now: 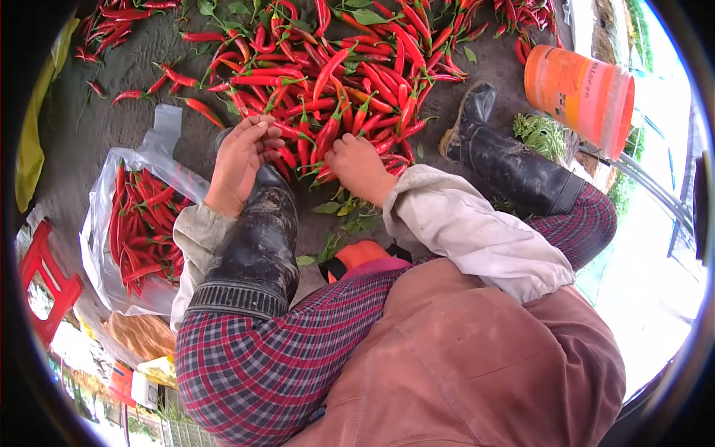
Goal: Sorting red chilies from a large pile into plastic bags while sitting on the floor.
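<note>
The dark grey-brown ground (71, 130) carries a broad heap of red chili peppers (328, 71), most with green stems, and loose chilies are strewn along its left edge. Smaller clusters of chilies lie at the upper left (112, 26) and upper right. Detached green leaves (328, 207) are scattered below the heap. To its left sits a clear plastic bag (97, 238) filled with more red chilies (145, 223).

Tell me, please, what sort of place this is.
Probably a farm or produce-sorting spot: a loose pile of red chili peppers, a clear plastic bag of more peppers, and muddy black boots.
</note>
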The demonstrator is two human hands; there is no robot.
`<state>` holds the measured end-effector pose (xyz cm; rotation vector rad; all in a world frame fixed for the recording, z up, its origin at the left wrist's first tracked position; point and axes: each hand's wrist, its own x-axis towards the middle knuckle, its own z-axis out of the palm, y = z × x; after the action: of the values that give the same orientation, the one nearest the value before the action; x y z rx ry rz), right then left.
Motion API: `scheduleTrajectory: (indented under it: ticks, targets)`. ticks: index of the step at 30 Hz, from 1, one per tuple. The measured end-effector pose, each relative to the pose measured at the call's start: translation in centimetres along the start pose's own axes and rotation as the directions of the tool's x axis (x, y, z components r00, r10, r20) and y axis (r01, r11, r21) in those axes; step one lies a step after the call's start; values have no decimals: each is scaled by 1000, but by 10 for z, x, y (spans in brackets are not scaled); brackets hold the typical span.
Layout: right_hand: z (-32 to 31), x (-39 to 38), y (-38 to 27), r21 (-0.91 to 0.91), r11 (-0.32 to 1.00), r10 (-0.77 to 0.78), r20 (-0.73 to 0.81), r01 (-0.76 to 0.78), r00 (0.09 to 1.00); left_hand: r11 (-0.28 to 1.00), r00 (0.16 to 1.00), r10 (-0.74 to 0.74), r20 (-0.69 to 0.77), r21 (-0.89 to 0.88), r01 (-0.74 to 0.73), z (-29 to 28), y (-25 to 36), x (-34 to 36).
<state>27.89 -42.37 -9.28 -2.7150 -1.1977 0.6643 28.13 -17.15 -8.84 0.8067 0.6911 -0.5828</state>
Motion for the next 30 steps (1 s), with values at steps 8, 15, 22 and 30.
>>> scheduleTrajectory:
  ticks: [8, 15, 22, 30]
  targets:
    - [-52, -8, 69, 911, 62, 404, 351, -408, 845, 1000, 1000, 19, -9, -19, -19, -3, 0, -1]
    - [-76, -20, 132, 867, -459, 549, 448, -194, 706, 1000, 999, 14, -29, -12, -14, -3, -1, -1]
    - [-68, -17, 134, 752, -657, 495, 480, -50, 724, 1000, 1000, 2, -9, -31, -2, -4, -2, 1]
    - [-67, -19, 119, 728, -686, 466, 456, -16, 758, 1000, 1000, -7, 8, -17, 7, -1, -2, -1]
